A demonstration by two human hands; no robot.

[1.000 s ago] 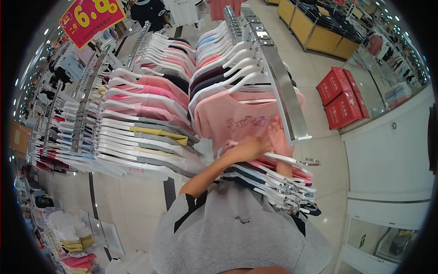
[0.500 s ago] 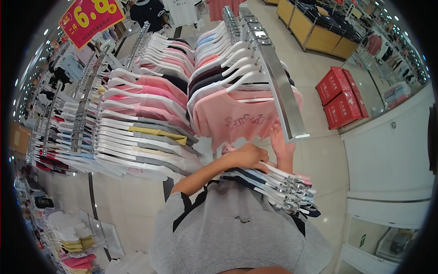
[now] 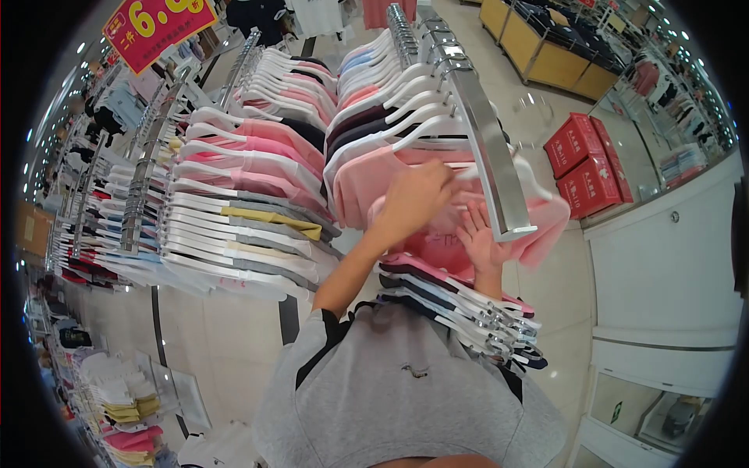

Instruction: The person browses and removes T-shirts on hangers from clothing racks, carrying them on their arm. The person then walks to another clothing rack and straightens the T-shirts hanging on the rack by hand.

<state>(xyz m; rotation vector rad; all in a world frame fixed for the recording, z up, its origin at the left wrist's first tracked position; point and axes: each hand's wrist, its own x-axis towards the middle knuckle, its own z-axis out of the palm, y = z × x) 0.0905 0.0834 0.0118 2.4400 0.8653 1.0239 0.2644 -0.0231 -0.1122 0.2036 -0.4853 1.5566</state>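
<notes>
My left hand (image 3: 421, 195) is at the end of the rail, fingers closed and slightly blurred on a pink shirt (image 3: 548, 226). The shirt's white hanger (image 3: 532, 181) shows to the right of the metal rail (image 3: 488, 156); its hook and my grip on it are partly hidden. Just below, my right hand (image 3: 482, 243) is open, palm showing and fingers spread, against the pink cloth. A stack of hangered clothes (image 3: 452, 304) lies across my right forearm, hooks to the right. Another pink shirt (image 3: 363, 183) hangs on the rail behind my left hand.
More hangered shirts (image 3: 253, 168) fill a parallel rail on the left. Red boxes (image 3: 585, 168) stand on the floor at right, beside a white cabinet (image 3: 663, 265). A red sale sign (image 3: 160, 31) hangs at upper left, and a wooden display bin (image 3: 538, 51) is farther back.
My left hand has moved from the stack up and forward to the rail, bringing a pink shirt on a hanger. My right hand's fingers have spread apart beneath it.
</notes>
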